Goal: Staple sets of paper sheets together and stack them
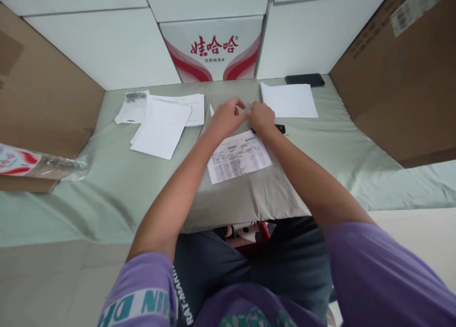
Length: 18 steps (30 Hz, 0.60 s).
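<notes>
At the middle of the cloth-covered worktop (117, 184) we see both hands brought close together, knuckles toward us. Our left hand (225, 118) has its fingers curled with thumb and forefinger pinched, and our right hand (261, 117) is closed into a loose fist just beside it; whatever small thing sits between the fingertips is too hidden for us to tell, so we cannot say what either grip holds. Just below the hands lies a printed sheet (239, 157) with a table of small text, tilted slightly, its upper edge tucked under our right wrist. A small black object (280, 127) peeks out beside that wrist.

To the left rests a loose stack of blank papers (162, 127), with a clear plastic bag (131, 107) at its far corner. To the right lies another white sheet (289, 100), and behind it a dark phone (305, 79). White cartons stand along the back, one printed carton (213, 49) bearing red characters. Brown cardboard (399, 75) flanks the right side.
</notes>
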### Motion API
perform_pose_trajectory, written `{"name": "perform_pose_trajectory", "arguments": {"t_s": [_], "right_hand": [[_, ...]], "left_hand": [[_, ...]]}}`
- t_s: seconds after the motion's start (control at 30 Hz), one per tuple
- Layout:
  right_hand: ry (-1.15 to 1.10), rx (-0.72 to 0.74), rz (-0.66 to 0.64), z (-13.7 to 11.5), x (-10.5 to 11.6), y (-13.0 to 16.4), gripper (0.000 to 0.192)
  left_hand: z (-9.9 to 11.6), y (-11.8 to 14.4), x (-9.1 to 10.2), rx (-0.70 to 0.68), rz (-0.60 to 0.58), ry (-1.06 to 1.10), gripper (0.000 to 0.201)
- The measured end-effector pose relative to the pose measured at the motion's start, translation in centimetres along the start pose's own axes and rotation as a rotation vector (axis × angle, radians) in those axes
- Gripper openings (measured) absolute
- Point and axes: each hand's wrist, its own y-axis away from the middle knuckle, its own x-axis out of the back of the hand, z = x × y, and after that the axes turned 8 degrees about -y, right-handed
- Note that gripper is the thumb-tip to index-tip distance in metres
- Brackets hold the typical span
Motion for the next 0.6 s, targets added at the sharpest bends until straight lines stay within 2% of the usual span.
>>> {"name": "perform_pose_trajectory", "arguments": {"t_s": [0.13, 0.23, 0.3, 0.4, 0.5, 0.6], "right_hand": [[0.010, -0.014, 0.019, -0.1, 0.0, 0.1, 0.034], [0.010, -0.004, 0.030, 0.0, -0.2, 0.1, 0.040], [0.010, 0.015, 0.030, 0.0, -0.3, 0.1, 0.047], [0.020, 0.057, -0.029, 0.1, -0.4, -0.1, 0.054], [0.051, 0.089, -0.085, 0.1, -0.5, -0.5, 0.050], [0.088, 0.103, -0.097, -0.1, -0.5, -0.6, 0.046]], "left_hand": [[0.9, -0.1, -1.2, 0.055, -0.124, -0.006, 0.029], [-0.1, 0.9, -1.7, 0.062, -0.094, 0.028, 0.029], [-2.2, 1.8, -1.3, 0.075, -0.011, 0.047, 0.026], [-7.0, 3.6, 0.2, 0.165, 0.192, 0.051, 0.017], [-12.0, 5.6, 1.4, 0.258, 0.418, 0.061, 0.013], [-14.9, 7.3, 1.4, 0.294, 0.521, 0.043, 0.012]]}}
